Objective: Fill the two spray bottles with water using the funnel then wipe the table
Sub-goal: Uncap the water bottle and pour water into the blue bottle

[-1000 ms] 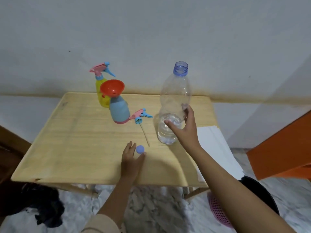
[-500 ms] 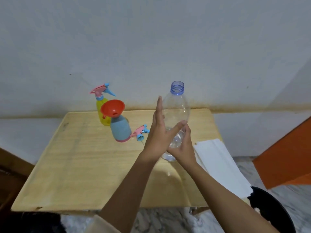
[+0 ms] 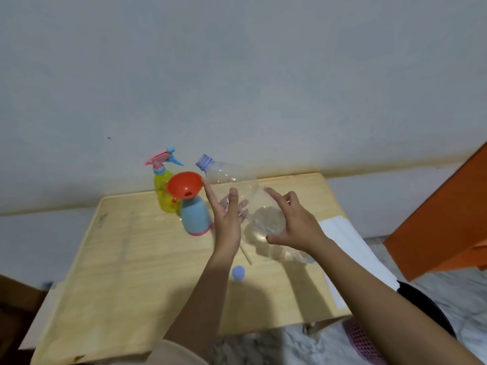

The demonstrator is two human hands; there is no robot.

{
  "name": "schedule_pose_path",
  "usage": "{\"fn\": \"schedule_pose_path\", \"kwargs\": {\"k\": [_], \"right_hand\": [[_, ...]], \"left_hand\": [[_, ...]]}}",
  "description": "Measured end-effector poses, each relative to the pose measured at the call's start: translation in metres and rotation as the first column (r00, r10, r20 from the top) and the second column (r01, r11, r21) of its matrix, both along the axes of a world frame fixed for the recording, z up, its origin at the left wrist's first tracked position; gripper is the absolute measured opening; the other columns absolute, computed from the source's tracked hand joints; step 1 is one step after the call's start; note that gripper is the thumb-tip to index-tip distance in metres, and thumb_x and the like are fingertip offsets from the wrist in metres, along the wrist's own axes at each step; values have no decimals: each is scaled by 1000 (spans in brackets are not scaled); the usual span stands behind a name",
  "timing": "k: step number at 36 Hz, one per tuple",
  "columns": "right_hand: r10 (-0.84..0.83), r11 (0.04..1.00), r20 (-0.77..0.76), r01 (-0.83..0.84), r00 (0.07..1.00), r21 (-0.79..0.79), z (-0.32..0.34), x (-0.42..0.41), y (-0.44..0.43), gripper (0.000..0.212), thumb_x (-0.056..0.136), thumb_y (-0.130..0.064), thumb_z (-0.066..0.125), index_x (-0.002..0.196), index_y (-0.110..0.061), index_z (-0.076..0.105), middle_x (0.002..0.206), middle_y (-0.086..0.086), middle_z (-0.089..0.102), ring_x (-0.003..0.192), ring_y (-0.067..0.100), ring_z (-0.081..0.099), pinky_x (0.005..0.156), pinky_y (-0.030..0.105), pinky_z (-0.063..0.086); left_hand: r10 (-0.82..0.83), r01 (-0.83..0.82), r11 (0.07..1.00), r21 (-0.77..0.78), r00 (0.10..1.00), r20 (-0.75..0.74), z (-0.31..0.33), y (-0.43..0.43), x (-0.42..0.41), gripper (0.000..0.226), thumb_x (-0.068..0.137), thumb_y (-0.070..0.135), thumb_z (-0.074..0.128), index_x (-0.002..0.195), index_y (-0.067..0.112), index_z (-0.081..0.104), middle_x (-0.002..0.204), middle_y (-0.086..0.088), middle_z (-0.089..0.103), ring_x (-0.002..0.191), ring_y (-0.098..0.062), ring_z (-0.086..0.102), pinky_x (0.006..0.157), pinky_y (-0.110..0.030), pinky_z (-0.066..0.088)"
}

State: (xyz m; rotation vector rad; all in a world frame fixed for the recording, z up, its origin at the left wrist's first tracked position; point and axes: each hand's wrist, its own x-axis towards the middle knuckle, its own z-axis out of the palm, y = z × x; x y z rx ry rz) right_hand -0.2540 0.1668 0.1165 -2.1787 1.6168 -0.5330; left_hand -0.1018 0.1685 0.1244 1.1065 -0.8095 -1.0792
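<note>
Over table [image 3: 131,259], right hand [image 3: 295,222] curled round tilted bottle [image 3: 232,175]

So the clear bottle [image 3: 232,177] is held tilted at its base by the right grip [image 3: 295,222], propped by the flat-fingered left grip [image 3: 228,219], neck pointed toward the funnel [image 3: 184,185] just left.

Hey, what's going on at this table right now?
A person holds a clear water bottle tilted, its open mouth near the orange funnel that sits in the blue spray bottle. The right hand grips the bottle's lower end. The left hand presses straight fingers against its side. No water shows leaving it yet. The yellow spray bottle stands behind with its sprayer on, and a blue cap lies on the wooden table.
</note>
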Motion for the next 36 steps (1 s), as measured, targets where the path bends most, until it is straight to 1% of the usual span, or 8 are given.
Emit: {"fn": "schedule_pose_path", "kwargs": {"k": [4,8,14,17,23,27,33,36], "right_hand": [[-2,1000,-100,4,995,24,16,4,5,107,58,-35,78,144,-44,15,109,0,33,75,18,45,62,29,42],[-9,999,-176,15,984,35,26,10,9,109,56,-35,80,142,-46,15,105,-1,32,80,17,40,70,31,42],[-22,995,-255,46,967,88,38,16,17,110,55,-34,81,140,-46,14,105,1,32,88,21,45,76,34,43],[-31,991,-287,66,957,113,42,18,20,110,54,-32,82,140,-45,14,106,1,32,93,23,48,83,37,43],[-33,988,-354,83,935,127,51,23,24,109,56,-31,82,142,-43,15,113,5,34,99,26,49,85,39,40],[-40,987,-375,94,926,128,58,28,24,109,56,-32,82,142,-43,16,115,5,34,101,28,49,86,40,39],[-31,988,-426,92,904,125,68,32,22,109,56,-32,81,143,-43,14,124,8,34,106,30,47,87,42,38],[-31,988,-443,94,896,120,72,34,21,109,56,-32,81,142,-43,15,125,8,33,107,30,46,88,42,38]], "left_hand": [[15,-12,999,52,998,-66,-2,2,3,66,96,38,45,144,51,3,131,-16,50,95,-27,69,83,-37,53],[21,-9,996,90,991,-135,-4,6,7,64,96,41,44,143,53,3,129,-16,53,94,-30,69,84,-41,53],[6,18,992,124,982,-190,-7,13,9,65,94,46,45,143,53,2,129,-17,56,88,-22,71,82,-39,55],[4,27,990,141,977,-215,-10,16,8,66,92,51,46,143,54,4,124,-14,58,86,-22,72,88,-45,53],[31,15,988,156,957,-288,-13,18,9,63,93,50,45,143,53,7,111,-8,62,88,-20,68,83,-42,54],[23,39,983,177,942,-335,-11,14,13,65,92,51,47,143,53,7,115,-10,62,91,-28,70,89,-47,52],[17,49,987,150,911,-412,-10,13,14,63,93,49,47,143,51,10,101,-6,65,75,-21,73,83,-44,54],[5,68,986,151,898,-440,-12,11,14,64,92,51,48,144,50,10,111,-10,64,82,-27,73,76,-42,56]]}}
